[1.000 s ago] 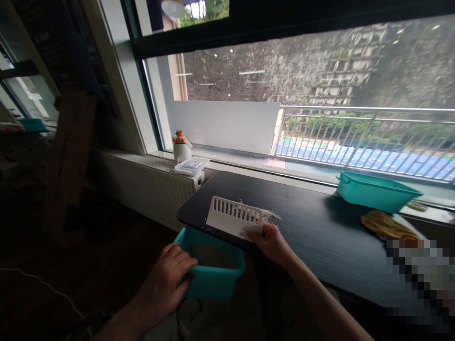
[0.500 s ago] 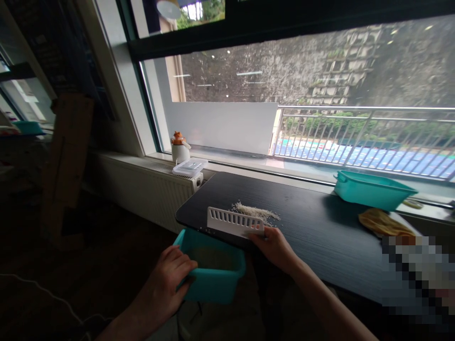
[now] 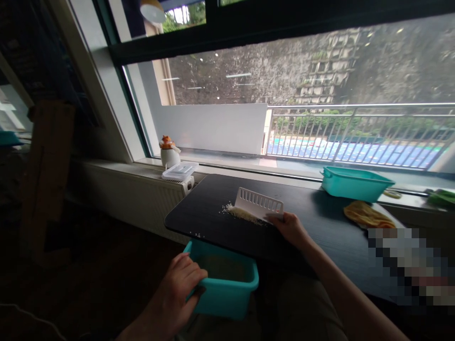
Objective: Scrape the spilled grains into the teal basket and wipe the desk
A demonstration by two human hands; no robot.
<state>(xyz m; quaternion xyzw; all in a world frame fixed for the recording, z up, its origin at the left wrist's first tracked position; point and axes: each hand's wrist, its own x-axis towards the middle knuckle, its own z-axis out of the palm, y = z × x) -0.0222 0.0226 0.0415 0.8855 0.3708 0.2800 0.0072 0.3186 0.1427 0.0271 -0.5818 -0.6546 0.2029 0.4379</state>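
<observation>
My left hand (image 3: 185, 279) is closed on the left rim of a teal plastic bin (image 3: 227, 298), holding it just below the table's front edge. Grains lie in the bottom of that bin, dim in the shade. In my right hand (image 3: 289, 227) is a white slotted plastic divider (image 3: 258, 203), gripped at its right end and standing on edge on the dark table (image 3: 213, 192). Along the divider's near side lies a pile of rice-like white grains (image 3: 243, 214). A few stray grains (image 3: 197, 234) sit by the front edge, above the bin.
A second teal bin (image 3: 357, 183) stands at the window side on the right, with a yellowish cloth (image 3: 368, 214) in front. A clear plastic lid (image 3: 180, 170) and a white jar with an orange top (image 3: 169, 154) rest by the radiator (image 3: 142, 189). A cardboard piece (image 3: 51, 166) leans at left.
My right hand has lifted the divider from the near side of the grains to their far side; the pile now lies closer to the front edge. My left hand still holds the bin.
</observation>
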